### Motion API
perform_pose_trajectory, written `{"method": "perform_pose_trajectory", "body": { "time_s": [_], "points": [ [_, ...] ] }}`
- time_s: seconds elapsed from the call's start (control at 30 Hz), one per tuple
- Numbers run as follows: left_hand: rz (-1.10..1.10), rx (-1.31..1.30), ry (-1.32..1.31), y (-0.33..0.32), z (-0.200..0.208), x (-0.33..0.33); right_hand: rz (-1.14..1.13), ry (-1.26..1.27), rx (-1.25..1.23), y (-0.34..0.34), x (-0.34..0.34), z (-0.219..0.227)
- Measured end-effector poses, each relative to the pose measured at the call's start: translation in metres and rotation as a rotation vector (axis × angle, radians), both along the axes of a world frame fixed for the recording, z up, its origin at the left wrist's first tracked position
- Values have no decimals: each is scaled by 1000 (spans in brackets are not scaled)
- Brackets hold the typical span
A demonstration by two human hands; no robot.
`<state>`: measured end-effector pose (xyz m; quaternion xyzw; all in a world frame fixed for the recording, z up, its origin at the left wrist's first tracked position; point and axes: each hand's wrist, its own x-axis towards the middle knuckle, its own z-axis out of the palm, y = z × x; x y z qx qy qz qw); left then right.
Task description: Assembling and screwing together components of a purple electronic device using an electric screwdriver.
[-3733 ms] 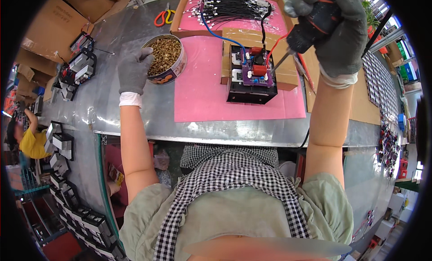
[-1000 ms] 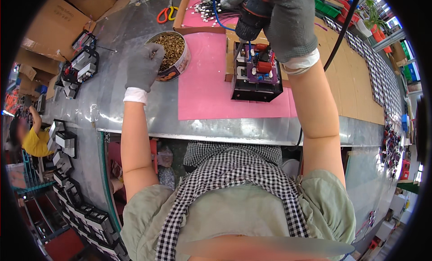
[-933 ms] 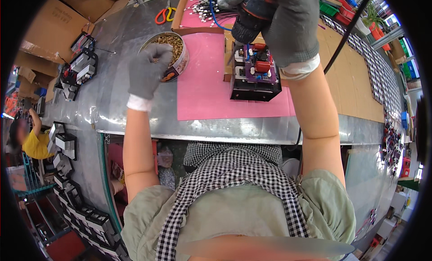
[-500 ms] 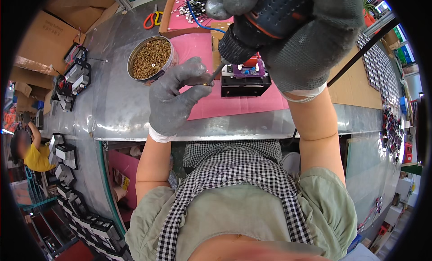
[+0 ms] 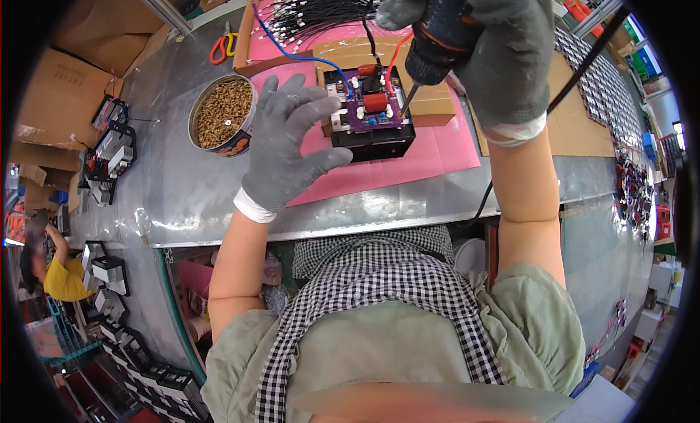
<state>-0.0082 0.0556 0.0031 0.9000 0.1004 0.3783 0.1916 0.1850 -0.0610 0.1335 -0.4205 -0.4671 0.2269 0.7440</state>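
Head view: the black box-shaped module [image 5: 375, 145], topped by a purple circuit board [image 5: 358, 119] with red block-like parts, sits on a thin pink sheet [image 5: 441, 152] and serves as landmark here. The grey-gloved right hand [image 5: 507, 59], above and to the module's right, is wrapped around a black power driver with orange trim [image 5: 441, 33]. Its slim metal bit [image 5: 413, 95] slants down to the board's right edge; whether the tip is seated on a screw cannot be made out. The grey-gloved left hand [image 5: 281, 142], at the module's left, has its fingers spread and thumb apart, with nothing visible in its grasp; whether it touches the casing is unclear.

For clean driving, the bit would probably do better brought upright over the fastener, fully seated before the trigger is pressed. The left hand could brace the casing against twisting, fingers off the board's parts, with the blue wire [image 5: 310, 58] and red wire [image 5: 394, 55] clear of the chuck.

Left of the module, beyond the left hand, a round printed metal tin [image 5: 246, 124] is well filled with small brass-coloured screw-like pieces [image 5: 221, 106], a pale ring among them. Behind the module, a shallow cardboard box [image 5: 271, 63] lined in pink holds a heap of black leads with white ends [image 5: 328, 13].
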Motion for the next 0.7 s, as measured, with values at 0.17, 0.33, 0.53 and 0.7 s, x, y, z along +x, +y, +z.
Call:
{"method": "perform_pose_trajectory", "body": {
  "time_s": [0.17,0.33,0.53,0.7],
  "points": [
    [-51,197,213,3,-7,11,-94,108,97,11,8,-12],
    [-84,175,200,3,-8,16,249,239,329,27,33,-34],
    [-88,156,188,1,-9,15,272,159,273,27,43,-44],
    [-96,146,187,1,-10,16,552,160,560,36,45,-50]
  ]
}}
